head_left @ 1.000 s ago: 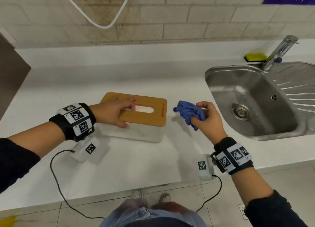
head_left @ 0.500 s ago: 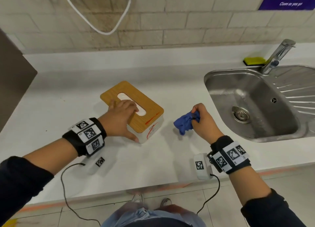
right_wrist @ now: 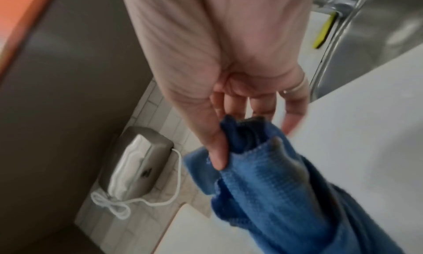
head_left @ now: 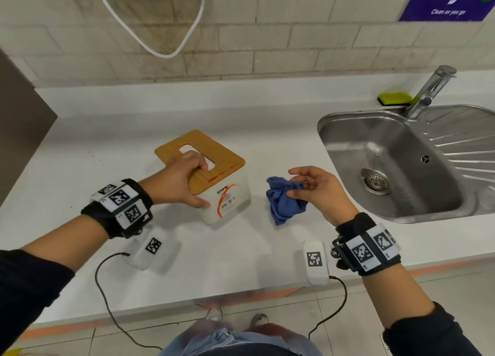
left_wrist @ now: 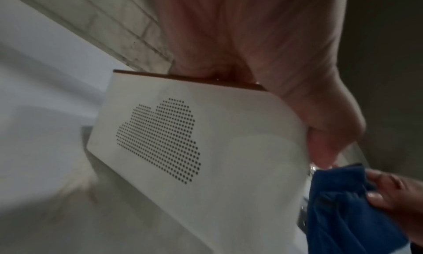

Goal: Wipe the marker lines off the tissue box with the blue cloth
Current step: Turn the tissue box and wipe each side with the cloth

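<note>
box (head_left: 214,176): on the counter (head_left: 80,168) at centre, one corner turned toward the person, wooden lid on.
lines (head_left: 223,177): orange marker runs along the lid's 4 o'clock edge and curves down the white side below it; both look intact.
left hand (head_left: 179,181): on the lid at its 7 o'clock part, fingers curled into the slot, thumb down on the near corner, steadying the box.
cloth (head_left: 284,200): bunched, at 3 o'clock of the box, just beside it and not touching.
right hand (head_left: 318,192): pinches the cloth between thumb and forefinger; the other fingers are loosely spread.
sink (head_left: 334,130): at 3 o'clock, well apart from the box.
progress: by my reading no wiping shows yet.
left to do: bring the cloth to the lid edge, rub that line off, then the side curve.
</note>
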